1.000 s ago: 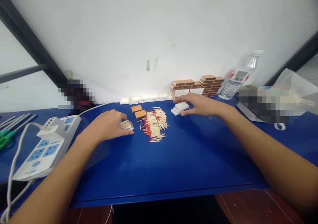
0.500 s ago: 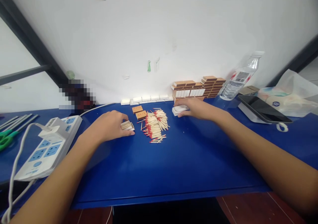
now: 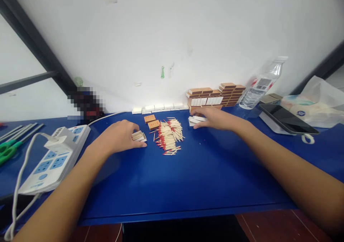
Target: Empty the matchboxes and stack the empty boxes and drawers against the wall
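Observation:
My left hand [image 3: 122, 136] is closed round a small matchbox tray [image 3: 138, 136] filled with matches, left of the match pile. My right hand [image 3: 209, 117] grips a white matchbox tray [image 3: 194, 121] on the other side, its top piece tilted. Between the hands lies a pile of red-tipped matches [image 3: 170, 136] on the blue table. Two orange matchboxes [image 3: 154, 124] sit just behind the left tray. Along the wall runs a row of white trays [image 3: 163, 107], and stacked brown matchboxes [image 3: 228, 94] stand behind my right hand.
A white power strip [image 3: 57, 163] with a cable and green-handled scissors [image 3: 9, 150] lie on the left. At the right are a plastic bottle [image 3: 262, 86], a phone [image 3: 287, 118] on a white box and a plastic bag [image 3: 319, 102].
The white piece in my right hand has tipped and now lies at an angle. My left hand holds its tray much as before. The view has shifted slightly.

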The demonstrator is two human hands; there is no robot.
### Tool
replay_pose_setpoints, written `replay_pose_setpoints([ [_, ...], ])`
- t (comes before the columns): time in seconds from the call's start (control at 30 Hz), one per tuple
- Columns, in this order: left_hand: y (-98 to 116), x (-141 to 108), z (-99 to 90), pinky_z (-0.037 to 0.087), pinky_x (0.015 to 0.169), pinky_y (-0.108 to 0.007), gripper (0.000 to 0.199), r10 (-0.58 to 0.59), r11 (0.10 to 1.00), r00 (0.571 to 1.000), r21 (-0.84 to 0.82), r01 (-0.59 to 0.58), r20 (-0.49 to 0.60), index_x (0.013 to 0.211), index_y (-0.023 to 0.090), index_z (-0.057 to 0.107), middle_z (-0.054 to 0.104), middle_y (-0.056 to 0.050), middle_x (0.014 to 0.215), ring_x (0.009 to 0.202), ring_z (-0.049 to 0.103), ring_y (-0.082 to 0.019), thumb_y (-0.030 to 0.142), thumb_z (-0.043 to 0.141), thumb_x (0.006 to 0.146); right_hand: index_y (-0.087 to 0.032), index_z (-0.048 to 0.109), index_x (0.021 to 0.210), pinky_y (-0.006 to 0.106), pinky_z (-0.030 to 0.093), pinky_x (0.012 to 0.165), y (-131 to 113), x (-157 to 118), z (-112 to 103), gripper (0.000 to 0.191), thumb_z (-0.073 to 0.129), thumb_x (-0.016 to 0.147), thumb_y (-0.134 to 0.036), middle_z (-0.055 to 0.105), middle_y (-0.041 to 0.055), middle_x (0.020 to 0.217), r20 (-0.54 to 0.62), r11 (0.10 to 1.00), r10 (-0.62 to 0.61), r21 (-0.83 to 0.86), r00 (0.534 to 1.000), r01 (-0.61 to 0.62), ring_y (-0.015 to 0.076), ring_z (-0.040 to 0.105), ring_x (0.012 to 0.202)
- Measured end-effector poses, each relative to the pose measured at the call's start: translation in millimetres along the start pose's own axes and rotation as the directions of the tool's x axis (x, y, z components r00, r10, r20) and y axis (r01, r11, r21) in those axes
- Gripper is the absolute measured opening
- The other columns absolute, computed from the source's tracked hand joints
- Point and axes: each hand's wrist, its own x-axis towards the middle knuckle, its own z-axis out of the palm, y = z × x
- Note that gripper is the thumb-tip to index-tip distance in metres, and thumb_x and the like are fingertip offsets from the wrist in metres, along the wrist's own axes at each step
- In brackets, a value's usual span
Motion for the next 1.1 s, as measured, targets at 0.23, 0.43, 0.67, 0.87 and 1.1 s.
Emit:
replay_pose_setpoints([
  [0.23, -0.3, -0.7, 0.0, 0.044, 0.067, -0.035, 0.06, -0.001, 1.0, 1.0, -0.004, 0.001, 0.003, 0.108, 0.024, 0.079, 0.08, -0.01, 0.098, 0.083, 0.073, -0.03, 0.076, 0.071, 0.078, -0.024, 0.073, 0.124, 0.038, 0.05, 0.088, 19.5, -3.4, -10.0, 0.048, 0.078, 0.083, -0.047, 0.077, 0.011, 0.123, -0.012, 0.99, 0.085, -0.114, 0.996, -0.086, 0.0337, 0.07, 0.109],
  [0.43, -0.1, -0.4, 0.2, 0.039, 0.063, -0.035, 0.053, 0.006, 1.0, 1.0, 0.005, -0.006, 0.006, 0.097, 0.023, 0.077, 0.078, -0.009, 0.089, 0.075, 0.069, -0.028, 0.073, 0.07, 0.08, -0.019, 0.073, 0.118, 0.038, 0.05, 0.079, 42.1, -7.9, -21.4, 0.05, 0.079, 0.079, -0.05, 0.078, 0.0127, 0.115, -0.001, 0.964, 0.204, -0.174, 0.979, -0.201, 0.0331, 0.071, 0.099],
  [0.67, 1.1, 0.8, -0.2, 0.034, 0.06, -0.034, 0.045, 0.013, 1.0, 1.0, 0.012, -0.013, -0.014, 0.083, 0.023, 0.071, 0.075, -0.008, 0.082, 0.07, 0.065, -0.025, 0.067, 0.07, 0.084, -0.019, 0.077, 0.109, 0.036, 0.048, 0.074, 58.5, -7.5, -23.6, 0.045, 0.08, 0.077, -0.051, 0.08, 0.012, 0.105, 0.011, 0.944, 0.254, -0.222, 0.967, -0.246, 0.0315, 0.072, 0.092],
  [0.87, -1.3, 1.7, 2.3, 0.033, 0.061, -0.033, 0.044, 0.001, 1.0, 1.0, -0.006, -0.001, 0.01, 0.087, 0.022, 0.073, 0.076, -0.008, 0.085, 0.07, 0.064, -0.024, 0.066, 0.071, 0.083, -0.022, 0.077, 0.113, 0.037, 0.05, 0.08, 60.2, -4.6, -21.6, 0.053, 0.081, 0.078, -0.061, 0.08, 0.0128, 0.11, -0.118, 0.95, 0.168, -0.246, 0.979, -0.193, 0.0338, 0.072, 0.1],
  [1.1, 0.8, 1.0, 0.7, 0.032, 0.061, -0.032, 0.042, -0.017, 1.0, 1.0, -0.013, 0.017, 0.02, 0.09, 0.022, 0.074, 0.075, -0.008, 0.085, 0.071, 0.064, -0.023, 0.063, 0.073, 0.083, -0.021, 0.073, 0.116, 0.04, 0.054, 0.084, 61.2, -2.2, -13.6, 0.054, 0.081, 0.078, -0.058, 0.078, 0.0139, 0.115, -0.058, 0.977, 0.122, -0.17, 0.991, -0.13, 0.0343, 0.073, 0.102],
])
